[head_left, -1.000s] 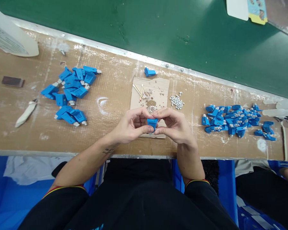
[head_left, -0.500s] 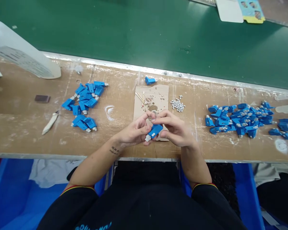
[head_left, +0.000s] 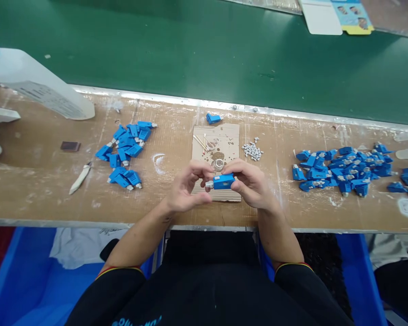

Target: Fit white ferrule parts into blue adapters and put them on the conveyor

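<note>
My right hand point(head_left: 253, 184) pinches a small blue plastic piece point(head_left: 223, 181) by its right end, between thumb and fingers. The piece lies level, its whitish tip pointing left and a small pale patch on its upper side. My left hand point(head_left: 189, 186) is open by that tip, thumb apart from the curled fingers; whether a fingertip touches the tip is hard to tell. Beneath both hands lies a stained cardboard sheet point(head_left: 231, 195) bearing a small round clear dish point(head_left: 218, 165) and several cotton swabs point(head_left: 201, 143). Small grey bits point(head_left: 252, 151) are heaped right of the sheet.
Similar blue pieces form a left pile point(head_left: 125, 144) and a larger right pile point(head_left: 343, 170); a single one point(head_left: 213, 118) lies behind the sheet. A white-handled knife point(head_left: 80, 179), a dark block point(head_left: 70, 146) and a big translucent bottle point(head_left: 54, 93) are at left. Behind runs a green surface point(head_left: 197, 59).
The blue piece has turned from slanting to level. My left hand has let go of it and spread its thumb away, while my right hand has taken its right end. The view shifted slightly.
</note>
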`<act>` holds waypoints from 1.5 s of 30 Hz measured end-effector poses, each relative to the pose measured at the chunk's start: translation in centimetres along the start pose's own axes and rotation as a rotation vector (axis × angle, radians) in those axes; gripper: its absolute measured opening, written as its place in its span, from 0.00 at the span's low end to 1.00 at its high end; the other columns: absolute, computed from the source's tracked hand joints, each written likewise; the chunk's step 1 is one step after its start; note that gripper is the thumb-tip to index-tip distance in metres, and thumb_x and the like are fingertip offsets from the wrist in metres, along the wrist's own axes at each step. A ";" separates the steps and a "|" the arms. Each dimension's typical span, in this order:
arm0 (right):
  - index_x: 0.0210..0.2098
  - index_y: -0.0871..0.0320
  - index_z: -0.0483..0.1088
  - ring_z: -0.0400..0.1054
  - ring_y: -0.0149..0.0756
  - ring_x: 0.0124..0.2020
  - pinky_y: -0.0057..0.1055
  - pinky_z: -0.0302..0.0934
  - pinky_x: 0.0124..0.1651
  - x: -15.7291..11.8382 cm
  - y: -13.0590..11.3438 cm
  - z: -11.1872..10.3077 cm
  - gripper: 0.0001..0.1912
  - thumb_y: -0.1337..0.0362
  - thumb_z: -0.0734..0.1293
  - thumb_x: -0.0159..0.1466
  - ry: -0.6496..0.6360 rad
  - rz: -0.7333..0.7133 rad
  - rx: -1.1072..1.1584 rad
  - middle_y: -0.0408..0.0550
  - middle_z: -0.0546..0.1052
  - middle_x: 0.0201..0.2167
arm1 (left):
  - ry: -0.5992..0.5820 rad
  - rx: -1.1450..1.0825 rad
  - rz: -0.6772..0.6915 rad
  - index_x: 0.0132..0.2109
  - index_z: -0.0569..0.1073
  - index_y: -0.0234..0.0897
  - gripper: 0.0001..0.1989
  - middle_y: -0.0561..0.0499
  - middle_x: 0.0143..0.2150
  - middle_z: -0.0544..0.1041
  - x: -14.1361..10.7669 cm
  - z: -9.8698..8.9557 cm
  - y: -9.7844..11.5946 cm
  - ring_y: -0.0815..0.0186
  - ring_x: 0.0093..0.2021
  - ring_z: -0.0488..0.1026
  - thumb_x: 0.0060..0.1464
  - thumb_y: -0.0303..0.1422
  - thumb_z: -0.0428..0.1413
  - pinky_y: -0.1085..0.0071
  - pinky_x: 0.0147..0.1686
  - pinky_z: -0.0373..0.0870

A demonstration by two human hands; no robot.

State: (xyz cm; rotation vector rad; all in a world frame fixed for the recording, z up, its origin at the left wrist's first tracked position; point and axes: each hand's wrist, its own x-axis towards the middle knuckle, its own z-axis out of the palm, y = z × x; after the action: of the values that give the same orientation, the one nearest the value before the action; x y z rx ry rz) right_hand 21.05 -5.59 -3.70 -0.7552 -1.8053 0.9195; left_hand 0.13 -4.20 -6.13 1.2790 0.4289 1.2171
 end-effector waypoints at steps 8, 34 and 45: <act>0.47 0.54 0.78 0.76 0.34 0.36 0.32 0.70 0.39 -0.3 0.2 0.0 0.19 0.46 0.65 0.75 -0.004 0.036 0.013 0.47 0.82 0.37 | 0.032 0.440 0.211 0.44 0.85 0.42 0.16 0.51 0.30 0.84 -0.4 -0.1 -0.4 0.67 0.25 0.74 0.50 0.40 0.75 0.70 0.26 0.72; 0.40 0.54 0.78 0.72 0.30 0.29 0.30 0.70 0.33 -1.2 3.4 -4.7 0.13 0.59 0.80 0.59 0.858 0.226 -0.187 0.40 0.78 0.33 | 0.841 1.231 -0.249 0.39 0.78 0.38 0.18 0.47 0.43 0.71 0.6 -10.7 3.9 0.45 0.60 0.63 0.48 0.39 0.76 0.43 0.66 0.53; 0.41 0.48 0.63 0.73 0.39 0.45 0.42 0.74 0.50 -6.9 7.1 -14.6 0.12 0.69 0.69 0.63 1.811 0.109 -0.678 0.42 0.65 0.41 | 0.695 1.532 -0.655 0.36 0.68 0.26 0.13 0.54 0.34 0.46 1.0 -8.7 6.2 0.29 0.68 0.52 0.59 0.23 0.67 0.50 0.45 0.39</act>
State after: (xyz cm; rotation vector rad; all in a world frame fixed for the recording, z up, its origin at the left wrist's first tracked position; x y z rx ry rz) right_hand 37.76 -3.57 -8.86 -1.3968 -0.3282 -0.4749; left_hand -9.36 -0.18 -3.11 1.5937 2.3906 0.5774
